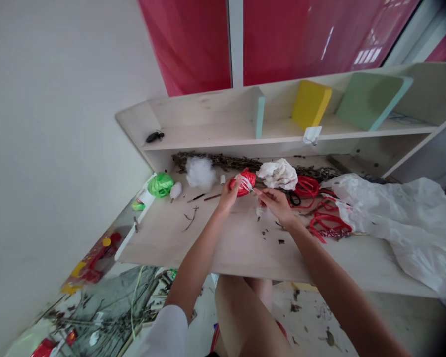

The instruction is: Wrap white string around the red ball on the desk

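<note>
Fingers (236, 182) of the left hand (227, 197) clasp the red bundle (246, 186)

Mid-frame were one left hand (227, 196), one right hand (275, 206) and one red raffia bundle (242, 182); at upper right stood one yellow block (311, 104) and one green block (371, 101).

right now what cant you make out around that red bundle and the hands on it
Head view only:
Red bundle: its left side is hidden by the left hand, and white strips cover its middle.
Whatever the right hand pinches: hidden by its fingers.
Black object on the shelf: too small to identify.
White plastic sheet: cut off by the right edge.
</note>
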